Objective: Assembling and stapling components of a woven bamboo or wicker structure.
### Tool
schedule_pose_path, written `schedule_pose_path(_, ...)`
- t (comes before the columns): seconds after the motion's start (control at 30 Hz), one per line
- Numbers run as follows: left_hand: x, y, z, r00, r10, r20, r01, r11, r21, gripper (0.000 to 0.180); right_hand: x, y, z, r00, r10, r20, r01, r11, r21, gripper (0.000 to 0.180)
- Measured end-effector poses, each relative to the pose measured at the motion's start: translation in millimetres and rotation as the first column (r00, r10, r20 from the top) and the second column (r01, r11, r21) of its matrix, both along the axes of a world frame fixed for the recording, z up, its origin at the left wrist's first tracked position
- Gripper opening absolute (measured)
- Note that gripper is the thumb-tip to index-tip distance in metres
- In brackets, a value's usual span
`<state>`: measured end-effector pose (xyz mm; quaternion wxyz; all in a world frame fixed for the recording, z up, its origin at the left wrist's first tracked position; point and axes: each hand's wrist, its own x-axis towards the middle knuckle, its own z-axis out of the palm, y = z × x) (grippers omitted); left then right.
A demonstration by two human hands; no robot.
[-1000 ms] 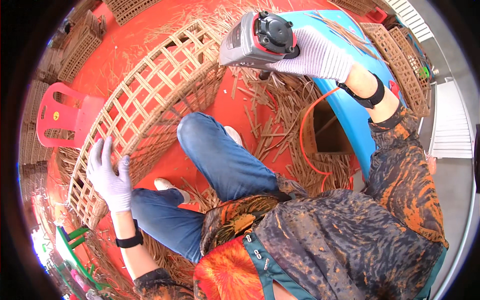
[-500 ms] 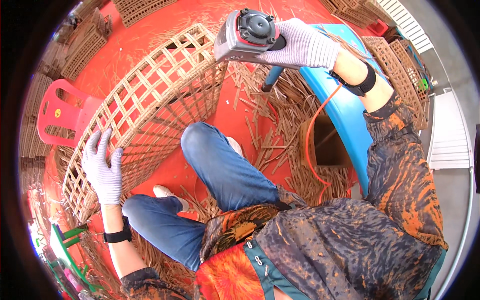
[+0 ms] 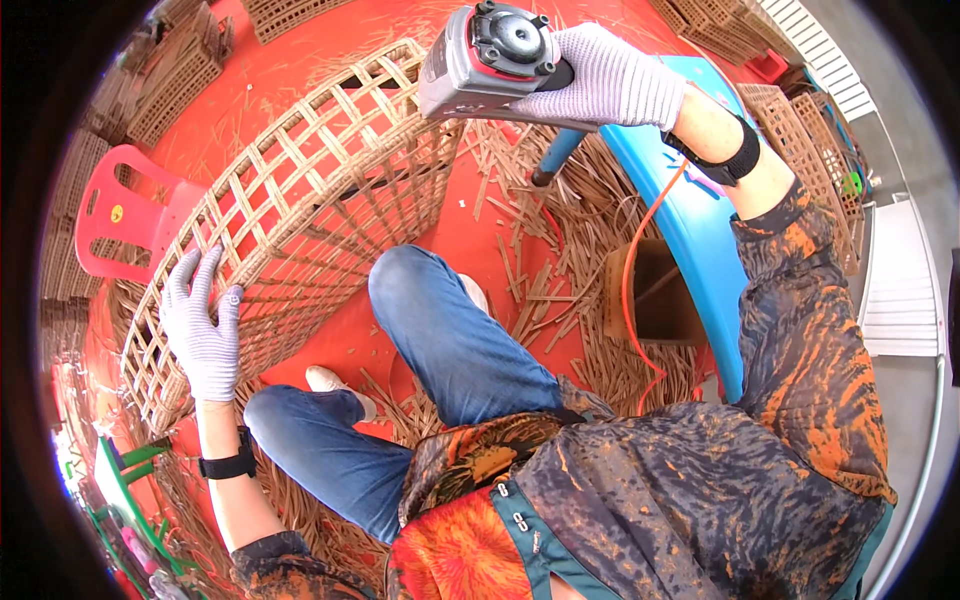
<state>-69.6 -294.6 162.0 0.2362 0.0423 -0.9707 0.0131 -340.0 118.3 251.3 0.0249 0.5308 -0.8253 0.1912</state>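
A large woven wicker basket or frame (image 3: 300, 165) with an open lattice lies tilted in front of my knees. My left hand (image 3: 203, 325), in a striped knit glove, rests on its lattice at the near left, fingers spread and thumb apart. In my gloved right hand (image 3: 615, 82) is a grey and black air-powered stapler or nail gun (image 3: 505, 45); I cannot tell which. My fingers wrap its grip. Its body is over the far right corner of the wicker piece and hides the spot below, so I cannot tell whether its nose touches.
A blue plastic stool or table (image 3: 700, 250) stands at my right, with an orange hose (image 3: 632, 265) running past it. A cardboard box (image 3: 660, 300) and loose wicker strips (image 3: 580, 220) lie beside it. A red chair (image 3: 130, 215) stands left. Stacked woven panels (image 3: 175, 95) line the back.
The tool and my right hand have moved slightly up and left, toward the wicker piece. The wicker piece has shifted a little; my left hand stays on it.
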Motion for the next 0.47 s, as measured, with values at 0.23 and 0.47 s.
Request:
schedule_pose_path(0.23, 1.8, -1.2, 2.5, 1.0, -0.001, 0.0, 0.001, 1.0, -0.005, 0.048, 6.6, -13.4, 5.3, 0.999, 0.019, 0.042, -0.018, 1.0, -0.017, 0.041)
schedule_pose_path(0.47, 3.8, -0.1, 5.8, 1.0, 0.012, 0.012, -0.012, 1.0, 0.007, 0.048, 7.8, -24.3, 7.9, 0.998, 0.056, 0.016, -0.056, 0.998, 0.001, 0.043)
